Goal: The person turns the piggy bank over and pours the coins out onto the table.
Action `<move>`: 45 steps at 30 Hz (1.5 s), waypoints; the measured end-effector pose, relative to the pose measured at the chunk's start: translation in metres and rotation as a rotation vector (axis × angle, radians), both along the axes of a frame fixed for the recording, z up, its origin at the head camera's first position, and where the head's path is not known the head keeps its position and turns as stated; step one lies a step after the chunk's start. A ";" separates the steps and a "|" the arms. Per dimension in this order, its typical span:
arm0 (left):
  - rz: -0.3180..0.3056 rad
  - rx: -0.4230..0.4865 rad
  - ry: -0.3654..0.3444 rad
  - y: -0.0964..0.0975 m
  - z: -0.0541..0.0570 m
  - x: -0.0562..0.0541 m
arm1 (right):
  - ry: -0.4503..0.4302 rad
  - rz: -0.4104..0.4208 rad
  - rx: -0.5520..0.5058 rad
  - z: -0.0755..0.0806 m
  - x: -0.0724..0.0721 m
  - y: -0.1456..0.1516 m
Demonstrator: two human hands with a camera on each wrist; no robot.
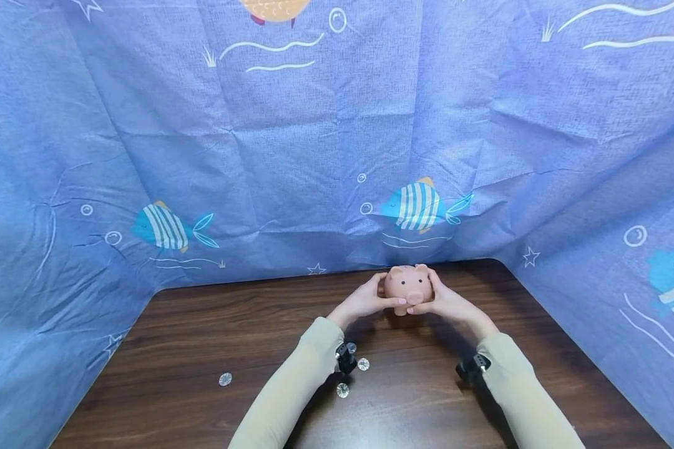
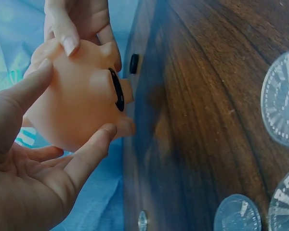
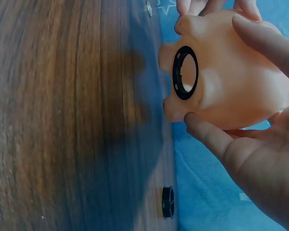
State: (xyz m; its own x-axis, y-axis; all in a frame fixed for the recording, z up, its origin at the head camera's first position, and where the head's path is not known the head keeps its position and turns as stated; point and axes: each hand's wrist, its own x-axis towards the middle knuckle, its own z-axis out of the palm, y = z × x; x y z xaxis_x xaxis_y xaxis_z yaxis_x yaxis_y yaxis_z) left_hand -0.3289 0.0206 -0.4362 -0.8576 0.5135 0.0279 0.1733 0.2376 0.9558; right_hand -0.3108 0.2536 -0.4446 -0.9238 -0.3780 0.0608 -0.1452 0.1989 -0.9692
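A pink piggy bank (image 1: 408,284) is held between both hands near the table's back edge, its snout and eyes toward the head camera. My left hand (image 1: 366,299) grips one side, thumb on the front. On the opposite side my right hand (image 1: 452,304) grips it, thumb just below the snout. The right wrist view shows the bank raised off the table, with a black ring (image 3: 185,73) around an open hole in its underside, between the stubby feet. A small round black plug (image 3: 168,202) sits apart on the table.
Several clear round coin-like discs (image 1: 363,363) lie on the dark wood table (image 1: 281,349), most around the left wrist. One disc (image 1: 225,378) is farther left. A blue fish-print cloth (image 1: 292,156) hangs behind the table and along its sides.
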 end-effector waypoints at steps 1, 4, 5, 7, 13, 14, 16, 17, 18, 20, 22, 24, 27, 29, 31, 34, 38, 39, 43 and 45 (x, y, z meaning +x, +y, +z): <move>0.003 -0.008 -0.001 0.000 -0.001 0.000 | -0.009 0.003 0.007 -0.001 -0.001 0.001; 0.010 -0.048 0.012 0.000 -0.004 -0.002 | -0.037 0.012 0.012 -0.002 -0.002 0.002; 0.014 -0.069 0.030 0.000 -0.005 -0.002 | -0.041 0.011 0.012 -0.003 -0.002 0.002; 0.022 -0.093 0.053 0.001 -0.006 -0.003 | -0.044 0.008 0.010 -0.004 -0.003 0.003; 0.046 -0.116 0.061 0.002 -0.007 -0.002 | -0.054 -0.005 0.028 -0.004 -0.004 0.004; 0.048 -0.116 0.059 0.002 -0.007 -0.002 | -0.058 -0.007 0.036 -0.004 -0.004 0.005; 0.052 -0.119 0.057 0.003 -0.008 -0.001 | -0.067 -0.014 0.048 -0.003 -0.003 0.005; 0.055 -0.124 0.059 0.003 -0.008 -0.001 | -0.062 -0.013 0.059 -0.002 -0.002 0.005; 0.058 -0.133 0.064 0.004 -0.008 0.000 | -0.061 -0.017 0.069 -0.002 -0.002 0.006; 0.066 -0.146 0.073 0.004 -0.009 0.001 | -0.047 -0.023 0.098 -0.002 -0.001 0.007; 0.072 -0.148 0.074 0.005 -0.009 0.003 | -0.020 -0.025 0.131 -0.002 0.000 0.007; 0.082 -0.160 0.082 0.006 -0.009 0.005 | 0.020 -0.026 0.176 -0.002 0.002 0.009; 0.091 -0.181 0.097 0.007 -0.009 0.007 | 0.089 -0.026 0.223 -0.003 0.005 0.010; 0.100 -0.209 0.117 0.008 -0.009 0.008 | 0.126 -0.030 0.246 -0.004 0.006 0.011; 0.099 -0.212 0.130 0.008 -0.009 0.010 | 0.137 -0.037 0.239 -0.006 0.008 0.011; 0.090 -0.196 0.128 0.009 -0.010 0.012 | 0.147 -0.032 0.219 -0.009 0.009 0.011; 0.080 -0.168 0.113 0.010 -0.011 0.015 | 0.145 -0.022 0.181 -0.010 0.010 0.010; 0.080 -0.168 0.111 0.010 -0.011 0.015 | 0.147 -0.023 0.181 -0.010 0.011 0.010; 0.079 -0.180 0.108 0.010 -0.010 0.019 | 0.157 -0.022 0.186 -0.010 0.013 0.010; 0.079 -0.189 0.106 0.009 -0.009 0.021 | 0.158 -0.018 0.186 -0.011 0.014 0.010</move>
State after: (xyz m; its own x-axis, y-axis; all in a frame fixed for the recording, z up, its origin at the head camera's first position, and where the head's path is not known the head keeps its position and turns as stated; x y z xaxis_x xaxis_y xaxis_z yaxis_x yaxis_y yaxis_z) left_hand -0.3078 0.0300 -0.4451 -0.8926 0.4499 0.0295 0.2444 0.4277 0.8702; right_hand -0.2967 0.2635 -0.4554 -0.9149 -0.3800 0.1362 -0.2873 0.3760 -0.8809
